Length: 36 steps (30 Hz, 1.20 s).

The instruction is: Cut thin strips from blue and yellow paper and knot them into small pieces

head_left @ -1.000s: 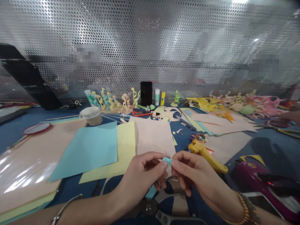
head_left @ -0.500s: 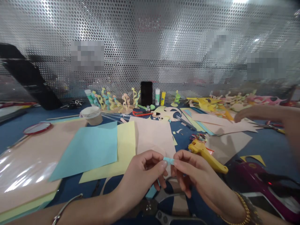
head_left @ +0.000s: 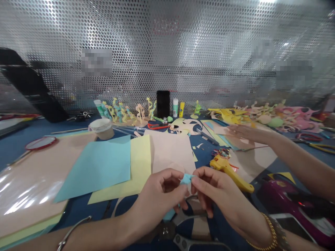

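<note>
Between my two hands is a small folded piece of blue paper (head_left: 186, 179). My left hand (head_left: 163, 191) pinches its left side between thumb and fingers. My right hand (head_left: 217, 191) is closed on its right end, thumb on the near side. Below my hands lie large scissors (head_left: 188, 240) with grey and dark handles, partly hidden. Another bit of blue paper (head_left: 169, 213) shows under my left fingers. Just beyond my hands is a pale pink sheet (head_left: 171, 150), beside a yellow sheet (head_left: 141, 157) and a blue sheet (head_left: 104, 165).
A yellow-handled punch tool (head_left: 231, 174) and a purple device (head_left: 290, 205) lie at the right. Another person's hand (head_left: 243, 134) rests over papers there. A white tub (head_left: 102, 128), glue sticks (head_left: 175, 107), a phone (head_left: 163, 104) and curled paper shapes (head_left: 140, 113) stand along the back.
The blue paper has turned between my fingers and shows more of its folded face. The other person's hand has moved left and flattened over the papers at right.
</note>
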Motion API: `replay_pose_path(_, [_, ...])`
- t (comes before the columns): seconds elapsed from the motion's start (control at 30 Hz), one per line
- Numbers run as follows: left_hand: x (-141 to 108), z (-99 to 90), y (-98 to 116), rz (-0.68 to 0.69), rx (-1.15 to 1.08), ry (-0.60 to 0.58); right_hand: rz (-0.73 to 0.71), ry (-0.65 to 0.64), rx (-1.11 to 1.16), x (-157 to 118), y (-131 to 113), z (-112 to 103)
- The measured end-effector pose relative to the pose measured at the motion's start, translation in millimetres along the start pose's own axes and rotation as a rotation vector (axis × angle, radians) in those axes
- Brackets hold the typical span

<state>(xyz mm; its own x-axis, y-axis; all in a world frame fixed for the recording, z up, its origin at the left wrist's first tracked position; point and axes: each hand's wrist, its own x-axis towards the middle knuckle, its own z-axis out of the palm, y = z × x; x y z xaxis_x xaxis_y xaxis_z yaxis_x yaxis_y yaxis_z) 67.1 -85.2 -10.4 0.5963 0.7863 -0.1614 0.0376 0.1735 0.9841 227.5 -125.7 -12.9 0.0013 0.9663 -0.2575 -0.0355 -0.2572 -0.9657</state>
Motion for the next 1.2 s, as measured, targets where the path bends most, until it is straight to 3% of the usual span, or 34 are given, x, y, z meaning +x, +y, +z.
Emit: replay_pose_path(1.2, [1.8, -0.7, -3.9, -0.03, -0.003, 0.006, -0.014, -0.028, -0.002, -0.8, 7.0, -1.7])
